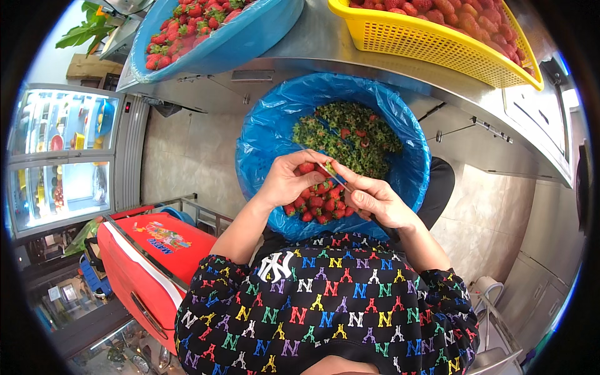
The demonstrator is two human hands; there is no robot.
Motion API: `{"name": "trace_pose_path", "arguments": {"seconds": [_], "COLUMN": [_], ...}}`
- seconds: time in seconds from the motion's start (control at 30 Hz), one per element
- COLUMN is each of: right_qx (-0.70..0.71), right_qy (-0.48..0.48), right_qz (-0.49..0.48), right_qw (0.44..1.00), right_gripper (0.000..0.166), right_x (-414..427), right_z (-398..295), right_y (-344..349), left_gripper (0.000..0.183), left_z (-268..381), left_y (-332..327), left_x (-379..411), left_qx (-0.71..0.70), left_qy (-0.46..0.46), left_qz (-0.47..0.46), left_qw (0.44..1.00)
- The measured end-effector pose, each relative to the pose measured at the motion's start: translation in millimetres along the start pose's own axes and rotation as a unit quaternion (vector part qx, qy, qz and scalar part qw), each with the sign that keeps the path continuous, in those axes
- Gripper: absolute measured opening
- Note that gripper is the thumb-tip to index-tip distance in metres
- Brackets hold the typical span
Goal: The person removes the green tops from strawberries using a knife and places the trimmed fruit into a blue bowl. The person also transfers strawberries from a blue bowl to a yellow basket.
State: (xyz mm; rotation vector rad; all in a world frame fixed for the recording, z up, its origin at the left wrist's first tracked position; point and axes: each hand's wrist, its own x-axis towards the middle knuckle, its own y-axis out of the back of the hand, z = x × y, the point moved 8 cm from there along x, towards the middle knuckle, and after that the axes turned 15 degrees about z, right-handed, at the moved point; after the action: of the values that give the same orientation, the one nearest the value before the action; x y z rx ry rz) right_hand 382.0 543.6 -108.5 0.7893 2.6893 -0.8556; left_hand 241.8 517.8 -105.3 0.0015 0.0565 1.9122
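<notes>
My left hand point(293, 180) holds strawberries point(307, 168) between thumb and fingers. In my right hand point(379, 199) is a knife point(333, 176), its narrow blade lying across a strawberry at the green cap and its dark handle mostly under the palm. Both hands meet above a large tub point(262, 122) lined with blue plastic. Cut green strawberry caps point(347, 133), with a few red pieces among them, fill the far part inside. Whole strawberries point(321, 204) lie in the near part, partly hidden by my hands.
On the steel counter point(314, 40) ahead stand a blue basin point(248, 35) of strawberries with green caps and a yellow basket point(422, 51) of red strawberries. At left are a red cooler box point(159, 253) and a lit glass-door fridge point(65, 154). A metal rack point(497, 323) stands at lower right.
</notes>
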Motion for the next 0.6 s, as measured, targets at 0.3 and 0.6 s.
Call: {"name": "trace_pose_path", "arguments": {"seconds": [0.3,0.6], "right_qx": [-0.24,-0.15], "right_qy": [0.175,0.117], "right_qz": [0.037,0.032], "right_qw": [0.954,0.981], "right_gripper": [0.055,0.059], "right_x": [-3,-4], "right_z": [-16,-8], "right_y": [-3,-3], "left_gripper": [0.023,0.023], "left_z": [-2,12], "left_y": [5,3], "left_x": [-9,-11], "left_qx": [0.018,0.057], "left_qy": [0.084,0.006], "left_qz": [0.053,0.069], "left_qw": [0.995,0.996]}}
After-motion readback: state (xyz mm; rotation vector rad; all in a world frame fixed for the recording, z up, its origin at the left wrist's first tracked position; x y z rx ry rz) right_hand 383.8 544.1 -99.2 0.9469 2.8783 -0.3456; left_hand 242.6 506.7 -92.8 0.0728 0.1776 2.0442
